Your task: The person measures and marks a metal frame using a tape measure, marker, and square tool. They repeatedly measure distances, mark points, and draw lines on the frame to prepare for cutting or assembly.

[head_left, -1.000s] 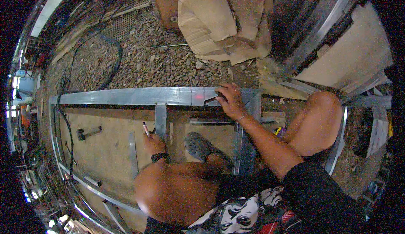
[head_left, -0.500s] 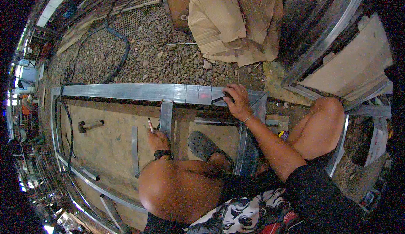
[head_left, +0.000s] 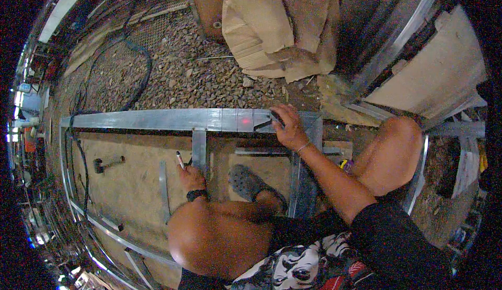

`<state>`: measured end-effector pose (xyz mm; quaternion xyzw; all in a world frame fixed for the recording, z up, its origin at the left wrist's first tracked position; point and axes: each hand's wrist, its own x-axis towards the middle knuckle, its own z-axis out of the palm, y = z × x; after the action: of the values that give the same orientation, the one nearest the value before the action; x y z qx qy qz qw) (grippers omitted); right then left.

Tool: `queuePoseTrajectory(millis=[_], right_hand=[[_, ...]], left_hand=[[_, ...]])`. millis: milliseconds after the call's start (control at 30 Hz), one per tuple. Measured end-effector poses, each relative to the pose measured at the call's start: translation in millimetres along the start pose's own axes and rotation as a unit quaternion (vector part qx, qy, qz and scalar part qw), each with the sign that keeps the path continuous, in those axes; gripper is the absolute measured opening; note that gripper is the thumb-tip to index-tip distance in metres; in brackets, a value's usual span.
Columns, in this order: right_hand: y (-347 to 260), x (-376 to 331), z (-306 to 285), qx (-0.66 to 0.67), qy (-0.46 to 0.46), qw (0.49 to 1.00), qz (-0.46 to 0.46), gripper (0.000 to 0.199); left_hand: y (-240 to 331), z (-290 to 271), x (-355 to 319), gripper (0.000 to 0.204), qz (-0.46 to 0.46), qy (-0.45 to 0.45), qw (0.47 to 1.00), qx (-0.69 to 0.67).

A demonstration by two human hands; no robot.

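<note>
A long silver metal beam (head_left: 130, 119), part of a rectangular frame, lies across in front of me, with several dark lines drawn across it and a red spot near them. My right hand (head_left: 290, 129) rests on the beam's right part. Its fingers are bent round a small dark, thin piece (head_left: 263, 126) lying slantwise on the metal; its kind is unclear. Lower and to the left, my left hand (head_left: 192, 180) is closed round a white marker (head_left: 180, 159) with a dark tip end pointing up, beside a short metal crosspiece (head_left: 199, 149).
Inside the frame lie a hammer (head_left: 109, 164) and a flat metal strip (head_left: 164, 188) on a brown board. My shoe (head_left: 247, 182) stands within the frame. Beyond are gravel (head_left: 183, 70), a dark cable (head_left: 146, 70) and folded cardboard (head_left: 261, 23). A tape measure (head_left: 345, 165) is beside my right leg.
The whole view has shifted slightly. My right hand has moved a little to the right along the beam; my left hand still holds the marker in about the same place.
</note>
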<state>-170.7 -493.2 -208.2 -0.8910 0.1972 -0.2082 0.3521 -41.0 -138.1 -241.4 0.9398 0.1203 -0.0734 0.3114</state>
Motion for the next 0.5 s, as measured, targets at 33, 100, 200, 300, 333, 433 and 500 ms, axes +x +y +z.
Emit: queuePoseTrajectory(millis=[33, 100, 200, 300, 333, 433, 500], right_hand=[[0.2, 0.0, -2.4, -0.002, 0.000, 1.000, -0.002, 0.041], [-7.1, -1.6, 1.9, -0.006, 0.006, 1.000, -0.012, 0.043], [-8.9, -5.1, 4.3, -0.028, 0.031, 0.999, -0.024, 0.044], [-8.9, -4.6, 3.5, -0.024, 0.032, 0.999, -0.024, 0.044], [-9.2, -4.5, 1.9, -0.018, 0.024, 0.999, -0.021, 0.044], [-10.1, -2.1, -2.8, -0.001, 0.006, 1.000, -0.017, 0.046], [-13.5, -1.0, -4.0, 0.005, 0.004, 1.000, -0.021, 0.048]], left_hand=[[12.2, -7.5, -6.5, 0.033, 0.012, 0.003, 1.000, -0.011], [5.1, -17.2, -5.8, 0.035, 0.028, 0.028, 0.999, 0.013], [-15.3, -13.0, 5.1, 0.040, 0.047, 0.053, 0.995, 0.071], [-24.4, -9.6, 9.0, 0.042, 0.056, 0.051, 0.995, 0.058], [-29.9, -9.6, 10.5, 0.042, 0.064, 0.051, 0.995, 0.053], [-30.3, -3.3, 5.9, 0.040, 0.078, 0.091, 0.992, 0.049], [-33.0, -2.5, 5.5, 0.037, 0.086, 0.097, 0.990, 0.051]])
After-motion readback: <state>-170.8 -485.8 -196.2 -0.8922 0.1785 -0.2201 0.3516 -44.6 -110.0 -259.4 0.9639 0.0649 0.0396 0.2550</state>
